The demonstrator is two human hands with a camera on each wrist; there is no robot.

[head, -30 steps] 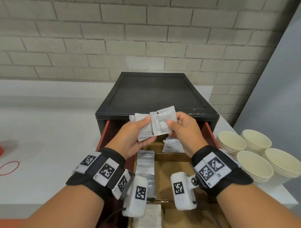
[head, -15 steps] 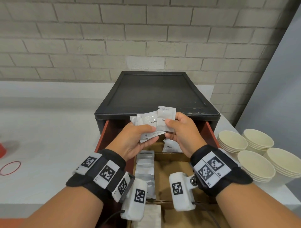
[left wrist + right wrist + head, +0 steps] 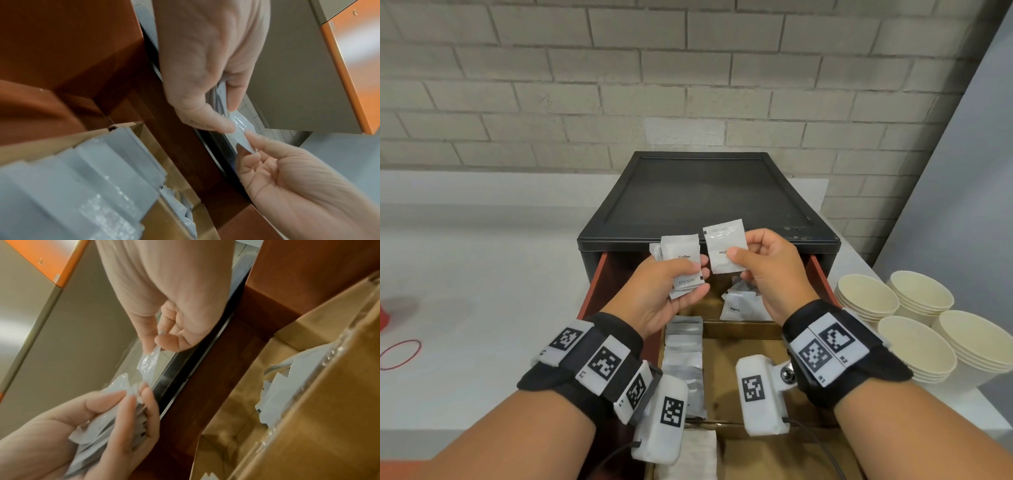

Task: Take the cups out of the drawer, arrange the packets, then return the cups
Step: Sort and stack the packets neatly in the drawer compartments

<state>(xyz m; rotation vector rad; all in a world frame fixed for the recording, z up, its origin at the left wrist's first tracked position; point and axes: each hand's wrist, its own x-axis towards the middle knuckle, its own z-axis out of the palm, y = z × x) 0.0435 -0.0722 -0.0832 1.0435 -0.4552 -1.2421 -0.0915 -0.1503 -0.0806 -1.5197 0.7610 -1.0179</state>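
Over the open drawer (image 3: 599,291) my left hand (image 3: 688,274) grips a small stack of white coffee packets (image 3: 681,260). My right hand (image 3: 739,255) pinches a single white packet (image 3: 722,243) just right of that stack, upright and apart from it. The right wrist view shows the same single packet (image 3: 149,363) between thumb and finger, with the stack (image 3: 102,426) in the left palm below. A tidy row of packets (image 3: 685,356) lies in the drawer's left compartment. Loose packets (image 3: 739,305) lie in the back one. Stacked cream paper cups (image 3: 914,342) stand on the counter, right of the drawer.
The drawer pulls out of a black cabinet (image 3: 709,195) against a brick wall. Cardboard dividers (image 3: 743,330) split the drawer. On the white counter to the left lie a red rubber band (image 3: 400,354) and a red object (image 3: 382,317) at the frame edge.
My right hand has drawn one packet off the left hand's stack, turned it upright and moved it slightly right. The two now show a gap between them.
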